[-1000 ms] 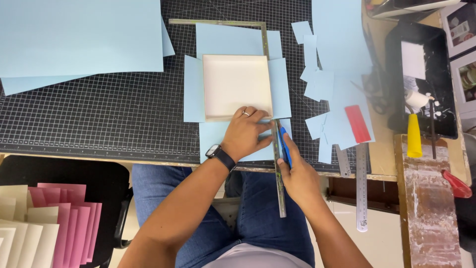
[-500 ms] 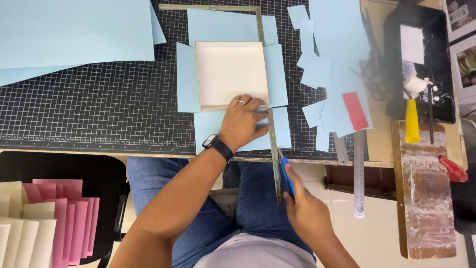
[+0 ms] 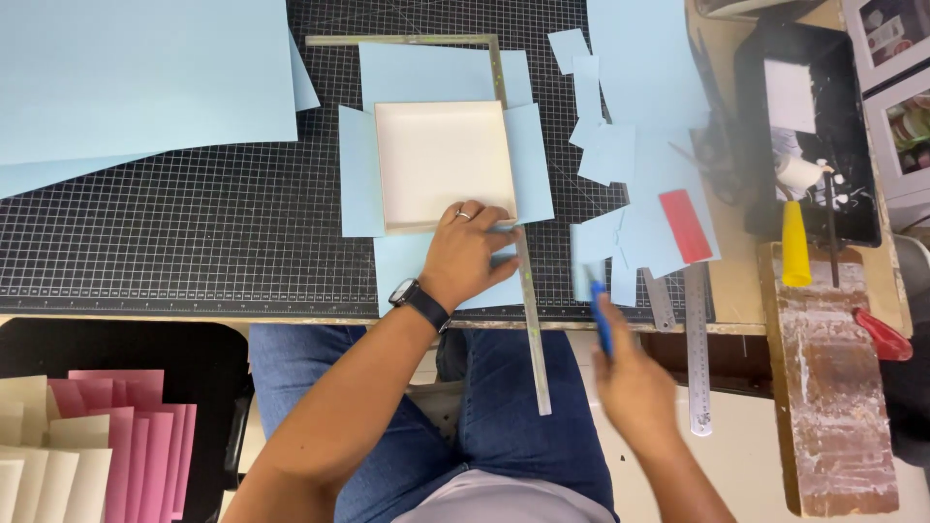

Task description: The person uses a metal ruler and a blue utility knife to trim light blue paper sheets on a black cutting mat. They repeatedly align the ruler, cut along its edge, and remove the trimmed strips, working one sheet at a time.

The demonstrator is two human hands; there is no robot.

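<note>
My left hand [image 3: 467, 252] presses flat on a metal square ruler [image 3: 529, 300] and the light blue paper [image 3: 402, 266] under a shallow cream box [image 3: 444, 165]. The box sits in the middle of the cross-shaped blue sheet on the black gridded cutting mat [image 3: 194, 232]. A watch is on that wrist. My right hand [image 3: 630, 383] is off the table's front edge, over my lap, and grips a blue knife [image 3: 602, 320] with its tip pointing up toward the mat.
Large light blue sheets [image 3: 136, 77] lie at the back left. Blue offcuts [image 3: 630, 165] and a red strip [image 3: 686, 225] lie right of the box, with steel rulers [image 3: 697, 349] below. A black tray [image 3: 804, 136], yellow bottle [image 3: 794, 247] and pink and cream cards [image 3: 87, 436] lie around.
My right hand with the blue knife has slid down along the ruler, off the paper, then out to the right. My left hand has stayed on the ruler.
</note>
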